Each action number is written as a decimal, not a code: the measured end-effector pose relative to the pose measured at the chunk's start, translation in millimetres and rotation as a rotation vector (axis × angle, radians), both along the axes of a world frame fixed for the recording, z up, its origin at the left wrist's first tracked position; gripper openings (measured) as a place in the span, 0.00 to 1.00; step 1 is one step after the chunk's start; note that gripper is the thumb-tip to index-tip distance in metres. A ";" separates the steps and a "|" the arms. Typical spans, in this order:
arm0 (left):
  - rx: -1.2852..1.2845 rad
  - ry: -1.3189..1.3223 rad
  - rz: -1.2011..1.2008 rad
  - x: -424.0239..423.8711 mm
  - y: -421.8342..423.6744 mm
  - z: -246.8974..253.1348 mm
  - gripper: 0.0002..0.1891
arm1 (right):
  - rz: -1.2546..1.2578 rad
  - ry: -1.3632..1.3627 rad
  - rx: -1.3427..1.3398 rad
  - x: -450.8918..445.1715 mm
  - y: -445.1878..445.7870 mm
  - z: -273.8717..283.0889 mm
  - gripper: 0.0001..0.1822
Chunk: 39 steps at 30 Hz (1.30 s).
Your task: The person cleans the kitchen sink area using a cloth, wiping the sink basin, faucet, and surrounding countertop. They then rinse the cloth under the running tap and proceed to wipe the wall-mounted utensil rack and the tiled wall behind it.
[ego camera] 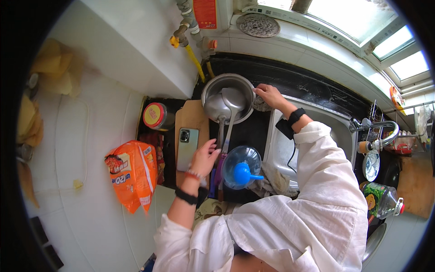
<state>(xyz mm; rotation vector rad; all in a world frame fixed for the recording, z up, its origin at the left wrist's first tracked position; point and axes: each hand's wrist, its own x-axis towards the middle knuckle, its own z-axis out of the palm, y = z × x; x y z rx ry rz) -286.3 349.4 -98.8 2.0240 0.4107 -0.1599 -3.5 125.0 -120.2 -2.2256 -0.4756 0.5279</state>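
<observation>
My right hand point(270, 96) grips the rim of a round stainless steel pot point(247, 83) between thumb and fingers. A metal ladle point(216, 108) and a metal turner point(235, 98) lie with their heads over the pot's opening. Their handles run back towards me. My left hand point(205, 155) is beside these handles, fingers slightly apart, with nothing visible in it. Just right of the handles stands a clear round container point(234, 153) with a blue spouted top point(242, 173). Left of the pot, a phone point(188, 146) rests on a brown board point(192, 115).
A steel sink point(280, 156) with a tap point(390, 132) lies to the right. A grey cloth point(277, 176) hangs near its front edge. On the left are a red-lidded jar point(154, 116) and an orange packet point(134, 173). A yellow gas pipe point(195, 63) comes down behind.
</observation>
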 end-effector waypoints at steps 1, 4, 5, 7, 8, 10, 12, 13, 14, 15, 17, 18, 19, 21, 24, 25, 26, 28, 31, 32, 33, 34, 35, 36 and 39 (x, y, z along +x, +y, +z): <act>0.072 0.046 -0.054 11.1 -2.6 -3.4 0.24 | 0.012 0.013 0.010 3.3 3.2 -5.1 0.24; 0.234 0.131 -0.119 25.2 -13.8 -1.4 0.32 | 0.028 0.061 0.002 8.1 14.0 -10.7 0.21; 0.197 0.141 -0.113 27.8 -12.3 -7.5 0.34 | 0.037 0.055 -0.007 6.7 19.4 -9.1 0.20; 0.112 0.148 -0.133 38.1 -14.2 -17.5 0.37 | 0.030 0.130 0.034 13.7 17.1 -15.5 0.18; 0.081 0.151 -0.129 39.1 -14.6 -20.7 0.35 | 0.027 0.167 0.056 15.9 16.0 -18.8 0.17; 0.105 0.060 -0.112 39.5 -14.6 -28.1 0.34 | -0.045 0.226 0.145 12.7 12.8 -26.5 0.16; 0.031 0.058 -0.071 43.3 -15.0 -26.1 0.32 | -0.102 0.268 0.200 13.6 6.7 -32.0 0.15; -0.056 0.103 -0.032 46.0 -14.9 -12.5 0.31 | -0.117 0.285 0.209 12.6 3.8 -31.4 0.14; -0.141 0.149 0.006 49.2 -13.2 -5.7 0.30 | -0.135 0.301 0.218 12.5 0.9 -30.6 0.14; -0.132 0.107 -0.009 52.0 -7.2 -3.9 0.29 | -0.159 0.341 0.220 14.3 -0.3 -25.2 0.14; -0.135 0.098 -0.045 55.0 2.3 3.1 0.28 | -0.206 0.376 0.273 13.5 -5.9 -15.9 0.13; -0.070 0.123 -0.067 61.3 0.4 16.3 0.28 | -0.237 0.374 0.300 13.2 -14.0 -11.1 0.11; -0.030 0.119 -0.101 66.4 1.5 25.0 0.29 | -0.266 0.372 0.327 12.2 -20.0 -6.1 0.10; 0.043 0.115 -0.183 77.7 4.1 35.6 0.29 | -0.307 0.387 0.393 9.4 -37.0 4.9 0.08; 0.178 0.054 -0.295 101.0 6.3 57.4 0.26 | -0.345 0.470 0.495 -0.3 -70.0 18.9 0.06; 0.233 0.074 -0.362 112.5 0.5 80.8 0.26 | -0.403 0.469 0.506 -8.3 -82.9 24.6 0.06; 0.343 0.054 -0.436 120.0 -5.5 102.1 0.26 | -0.442 0.466 0.509 -19.0 -92.4 34.1 0.06; 0.509 -0.035 -0.584 139.6 -16.4 113.7 0.27 | -0.540 0.492 0.519 -37.3 -122.7 37.9 0.06; 0.560 0.005 -0.843 175.4 -57.8 127.1 0.27 | -0.686 0.497 0.492 -75.7 -180.8 36.5 0.06; 0.620 -0.009 -0.944 185.6 -71.1 127.0 0.26 | -0.707 0.512 0.473 -88.8 -199.5 31.2 0.06; 0.656 0.000 -1.042 194.0 -87.9 128.2 0.26 | -0.729 0.521 0.459 -101.9 -220.0 24.1 0.05; 0.696 0.018 -1.123 200.2 -99.8 128.5 0.25 | -0.714 0.527 0.407 -110.1 -229.9 17.2 0.05; 0.737 0.037 -1.203 206.1 -112.5 128.7 0.25 | -0.709 0.569 0.420 -121.0 -239.4 12.6 0.05; 0.790 0.040 -1.268 211.5 -123.8 122.1 0.24 | -0.703 0.590 0.365 -129.3 -243.5 10.2 0.06; 0.939 -0.008 -1.539 225.8 -174.2 104.7 0.22 | -0.728 0.678 0.208 -147.8 -264.6 -26.6 0.05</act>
